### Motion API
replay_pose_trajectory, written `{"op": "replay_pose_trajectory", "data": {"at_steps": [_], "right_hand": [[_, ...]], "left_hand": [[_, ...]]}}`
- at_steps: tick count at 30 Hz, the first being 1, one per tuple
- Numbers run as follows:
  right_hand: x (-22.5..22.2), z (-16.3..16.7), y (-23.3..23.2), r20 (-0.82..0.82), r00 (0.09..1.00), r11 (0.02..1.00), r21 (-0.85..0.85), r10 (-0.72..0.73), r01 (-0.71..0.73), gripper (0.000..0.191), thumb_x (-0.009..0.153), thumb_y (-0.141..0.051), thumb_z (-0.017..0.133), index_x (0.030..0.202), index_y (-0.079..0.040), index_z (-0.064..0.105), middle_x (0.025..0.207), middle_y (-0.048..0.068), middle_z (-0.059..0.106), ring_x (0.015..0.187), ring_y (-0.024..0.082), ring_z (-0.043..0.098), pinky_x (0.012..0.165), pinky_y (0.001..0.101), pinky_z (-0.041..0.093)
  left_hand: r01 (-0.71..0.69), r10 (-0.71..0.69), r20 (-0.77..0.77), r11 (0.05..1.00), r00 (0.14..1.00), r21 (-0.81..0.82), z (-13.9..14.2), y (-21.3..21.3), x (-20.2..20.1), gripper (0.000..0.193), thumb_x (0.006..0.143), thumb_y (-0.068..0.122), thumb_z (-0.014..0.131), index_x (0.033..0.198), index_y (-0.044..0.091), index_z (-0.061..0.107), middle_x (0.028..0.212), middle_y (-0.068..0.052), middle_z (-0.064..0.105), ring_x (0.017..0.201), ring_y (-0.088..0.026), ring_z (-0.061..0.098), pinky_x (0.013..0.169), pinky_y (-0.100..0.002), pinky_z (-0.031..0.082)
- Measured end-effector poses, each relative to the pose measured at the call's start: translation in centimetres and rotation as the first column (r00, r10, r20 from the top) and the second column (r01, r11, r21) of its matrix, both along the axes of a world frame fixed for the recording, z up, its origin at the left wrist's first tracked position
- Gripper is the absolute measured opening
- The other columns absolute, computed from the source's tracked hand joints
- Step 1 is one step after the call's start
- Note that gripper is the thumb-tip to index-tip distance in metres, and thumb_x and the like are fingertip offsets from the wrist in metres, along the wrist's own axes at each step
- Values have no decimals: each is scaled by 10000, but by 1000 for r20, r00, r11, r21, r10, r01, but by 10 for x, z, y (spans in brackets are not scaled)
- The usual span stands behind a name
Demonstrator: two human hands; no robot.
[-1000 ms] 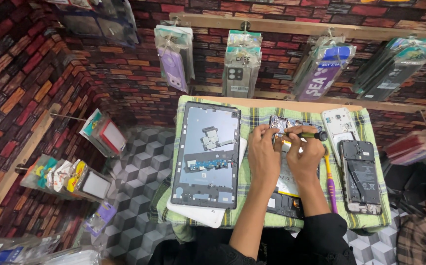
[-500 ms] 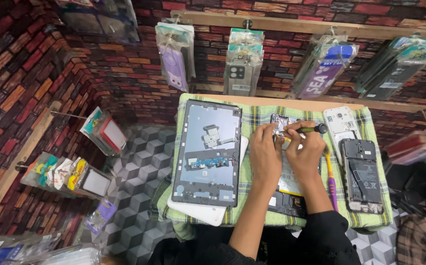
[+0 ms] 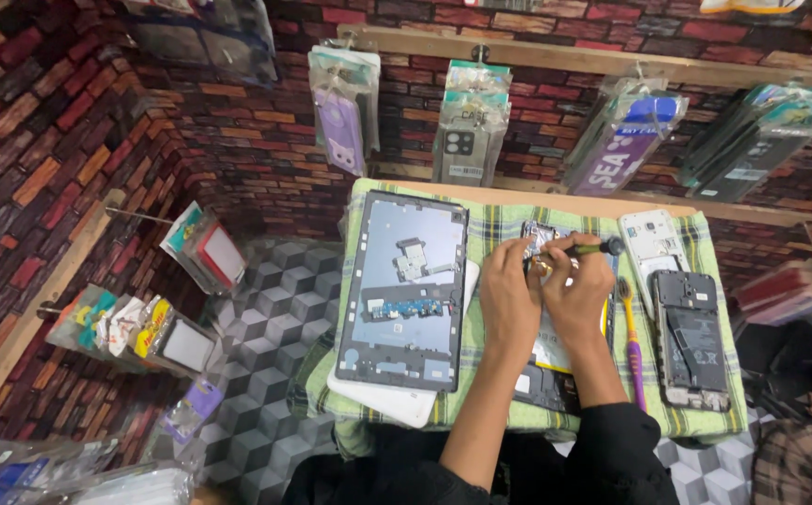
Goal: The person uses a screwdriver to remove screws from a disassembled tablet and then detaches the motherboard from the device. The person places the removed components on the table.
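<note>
Since the earlier frame the hands barely shifted; the view only drew slightly nearer.
The left hand (image 3: 511, 292) pinched the small circuit board (image 3: 539, 245) over the opened phone (image 3: 556, 360); the right hand (image 3: 576, 290) gripped a screwdriver (image 3: 591, 248) on it. Disassembly appeared midway: tablet frame (image 3: 406, 290) and two back-less phones (image 3: 691, 341) lay stripped on the checked cloth (image 3: 490, 234).

A small tabletop (image 3: 556, 201), wooden at its far edge, is spread with a green checked cloth (image 3: 495, 234). On the cloth, at nine o'clock, an opened tablet (image 3: 406, 290) lies over a white panel (image 3: 387, 402); at three o'clock lie two opened phones (image 3: 691, 341), the nearer dark, the farther white, and a purple-and-yellow toothbrush (image 3: 630, 341) just beside them.
</note>
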State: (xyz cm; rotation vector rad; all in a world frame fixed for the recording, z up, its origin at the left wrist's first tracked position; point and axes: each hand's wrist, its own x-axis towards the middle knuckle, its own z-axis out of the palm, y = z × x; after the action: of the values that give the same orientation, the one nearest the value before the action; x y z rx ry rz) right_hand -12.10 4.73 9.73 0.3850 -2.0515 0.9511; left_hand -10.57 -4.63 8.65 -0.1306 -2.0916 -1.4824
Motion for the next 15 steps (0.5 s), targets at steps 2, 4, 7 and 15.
{"op": "replay_pose_trajectory", "data": {"at_steps": [2, 4, 7, 15], "right_hand": [[-1, -3, 1, -23, 997, 989, -128, 74, -76, 72, 1023, 82, 554, 1084, 67, 518, 986, 158, 686, 924, 221, 732, 777, 329, 616], [-2, -7, 2, -50, 992, 962, -241, 117, -126, 60, 1056, 85, 526, 1100, 69, 487, 1026, 157, 668, 974, 207, 733, 843, 330, 635], [-2, -10, 5, -80, 990, 939, -317, 117, -136, 55, 1081, 90, 522, 1098, 70, 473, 1047, 154, 663, 981, 196, 725, 863, 328, 667], [-2, -7, 8, -37, 994, 971, -217, 98, -104, 43, 1037, 102, 533, 1063, 79, 506, 997, 165, 679, 957, 198, 733, 833, 321, 661]], "left_hand": [[-5, 6, 23, 1000, 1000, -4, 2, 1, -2, 286, 888, 24, 703, 1173, 27, 693, 1226, -128, 665, 1161, -343, 619, 977, -440, 516], [-20, 21, 73, 1000, 997, -19, 3, 2, -2, 240, 877, 53, 730, 1116, 37, 724, 1221, -118, 658, 1144, -335, 616, 940, -440, 522], [-30, 32, 73, 999, 997, -31, 5, 2, -3, 300, 824, 43, 737, 1124, 25, 733, 1228, -129, 646, 1146, -338, 612, 943, -440, 517], [-33, 35, 72, 999, 997, -28, 7, 5, -3, 253, 866, 70, 736, 1112, 16, 725, 1243, -132, 642, 1162, -341, 610, 933, -435, 526]]}}
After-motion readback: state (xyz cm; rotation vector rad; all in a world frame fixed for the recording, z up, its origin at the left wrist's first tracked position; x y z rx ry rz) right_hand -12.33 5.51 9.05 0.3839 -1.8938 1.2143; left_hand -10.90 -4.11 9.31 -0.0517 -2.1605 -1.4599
